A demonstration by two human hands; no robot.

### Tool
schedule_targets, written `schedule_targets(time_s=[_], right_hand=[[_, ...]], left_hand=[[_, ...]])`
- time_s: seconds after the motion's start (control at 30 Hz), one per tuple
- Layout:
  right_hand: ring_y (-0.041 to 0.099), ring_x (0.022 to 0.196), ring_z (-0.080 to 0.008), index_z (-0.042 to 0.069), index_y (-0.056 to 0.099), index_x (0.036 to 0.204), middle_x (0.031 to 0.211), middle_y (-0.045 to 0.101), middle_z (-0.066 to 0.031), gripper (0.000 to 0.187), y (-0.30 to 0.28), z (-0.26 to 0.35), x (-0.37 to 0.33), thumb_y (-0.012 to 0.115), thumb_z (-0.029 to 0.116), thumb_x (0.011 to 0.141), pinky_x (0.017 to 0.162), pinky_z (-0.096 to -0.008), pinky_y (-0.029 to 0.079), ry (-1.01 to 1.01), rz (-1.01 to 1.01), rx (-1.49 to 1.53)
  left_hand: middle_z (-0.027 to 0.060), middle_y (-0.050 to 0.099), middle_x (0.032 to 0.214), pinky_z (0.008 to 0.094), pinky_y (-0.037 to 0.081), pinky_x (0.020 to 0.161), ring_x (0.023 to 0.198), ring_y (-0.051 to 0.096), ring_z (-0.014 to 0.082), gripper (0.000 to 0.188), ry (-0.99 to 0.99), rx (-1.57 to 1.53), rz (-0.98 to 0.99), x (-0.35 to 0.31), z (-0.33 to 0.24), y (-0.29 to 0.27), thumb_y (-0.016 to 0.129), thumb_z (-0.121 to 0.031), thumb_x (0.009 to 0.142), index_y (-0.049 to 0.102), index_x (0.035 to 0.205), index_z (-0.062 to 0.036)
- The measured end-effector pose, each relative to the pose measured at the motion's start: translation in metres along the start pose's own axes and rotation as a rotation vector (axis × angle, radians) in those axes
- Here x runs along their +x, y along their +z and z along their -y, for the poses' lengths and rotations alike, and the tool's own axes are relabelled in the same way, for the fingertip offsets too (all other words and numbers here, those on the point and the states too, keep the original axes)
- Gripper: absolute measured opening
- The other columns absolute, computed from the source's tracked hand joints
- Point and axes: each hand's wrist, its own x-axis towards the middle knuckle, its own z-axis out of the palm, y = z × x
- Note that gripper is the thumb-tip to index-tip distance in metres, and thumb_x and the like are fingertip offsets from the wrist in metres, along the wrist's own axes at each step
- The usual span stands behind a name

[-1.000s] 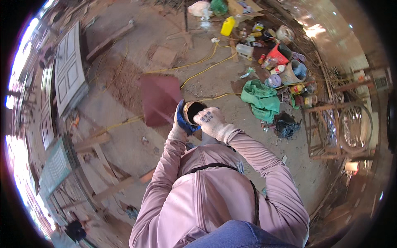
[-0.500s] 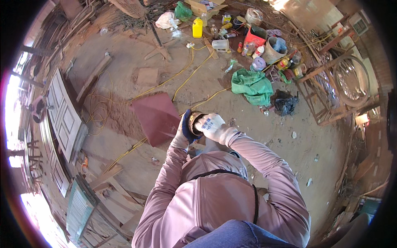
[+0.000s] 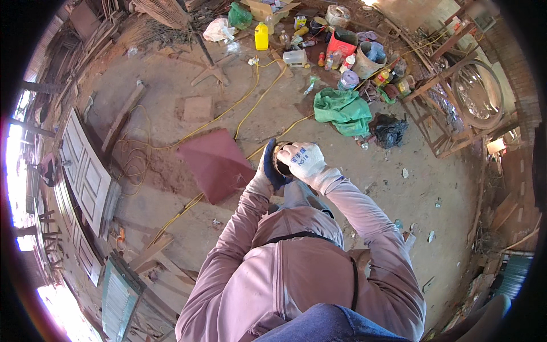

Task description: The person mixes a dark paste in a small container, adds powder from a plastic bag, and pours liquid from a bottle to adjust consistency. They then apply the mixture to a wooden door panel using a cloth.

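Note:
Both hands wear white gloves and meet in front of my body. My left hand, with a blue glove palm, wraps round a small round, hollow, brownish container; its exact kind is unclear. My right hand curls over the container's opening, its fingertips at or inside the rim. Whatever those fingers pinch is hidden. Just beyond and to the left, a dark red flat panel lies on the ground, apart from both hands.
Yellow cable runs across the dirt floor. A green sack, a black plastic bag, a bucket and a yellow jug lie ahead. Panelled doors lean at left; a wooden frame stands at right.
Both hands have shifted slightly right and up in the picture with the container. The right hand has turned a little over its opening, and the view has tilted slightly.

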Motion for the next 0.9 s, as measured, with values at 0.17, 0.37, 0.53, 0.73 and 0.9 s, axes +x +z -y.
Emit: schedule_targets(time_s=[0.17,0.37,0.53,0.73,0.9], right_hand=[[0.065,0.086,-0.0203,0.014,0.064,0.094,0.089,0.066,-0.0042,0.016,0.003,0.002,0.003,0.057,0.017,0.080,0.074,-0.0368,0.052,-0.154,0.088,-0.022],[0.064,0.085,-0.0217,0.016,0.063,0.090,0.086,0.065,-0.0025,0.014,-0.007,-0.004,0.007,0.059,0.017,0.077,0.074,-0.0369,0.051,-0.319,0.090,-0.054],[0.065,0.084,-0.0245,0.014,0.064,0.095,0.090,0.067,-0.0039,0.022,-0.038,-0.002,0.008,0.062,0.008,0.075,0.072,-0.0372,0.051,-0.104,0.044,0.104],[0.066,0.070,-0.0263,0.012,0.060,0.097,0.077,0.066,-0.0074,0.015,-0.042,0.009,0.014,0.058,0.014,0.083,0.061,-0.0412,0.052,0.034,-0.240,0.103],[0.064,0.066,-0.0278,0.012,0.057,0.088,0.077,0.063,-0.0075,0.011,-0.021,0.035,0.028,0.062,0.014,0.078,0.058,-0.0414,0.050,0.188,-0.099,-0.098]], left_hand=[[0.0083,0.069,0.107,0.0488,0.050,0.087,0.099,0.064,0.0286,0.051,-0.005,0.098,0.050,0.004,-0.013,-0.028,0.043,-0.057,0.093,0.064,0.112,-0.0152],[0.0097,0.069,0.110,0.0505,0.051,0.085,0.101,0.064,0.0301,0.055,0.121,0.222,-0.014,0.021,-0.028,-0.064,0.042,-0.057,0.094,0.064,0.115,-0.0119],[0.0086,0.069,0.112,0.0470,0.051,0.088,0.102,0.064,0.0286,0.055,0.169,-0.011,0.037,-0.011,-0.028,-0.017,0.044,-0.056,0.092,0.065,0.115,-0.0114],[0.0091,0.068,0.112,0.0490,0.050,0.089,0.103,0.064,0.0281,0.051,0.208,-0.087,0.020,-0.039,-0.039,0.004,0.048,-0.053,0.090,0.066,0.114,-0.0117],[0.0105,0.068,0.114,0.0520,0.048,0.093,0.105,0.063,0.0314,0.048,0.209,-0.117,0.116,-0.032,-0.035,-0.008,0.048,-0.049,0.090,0.065,0.115,-0.0116]])
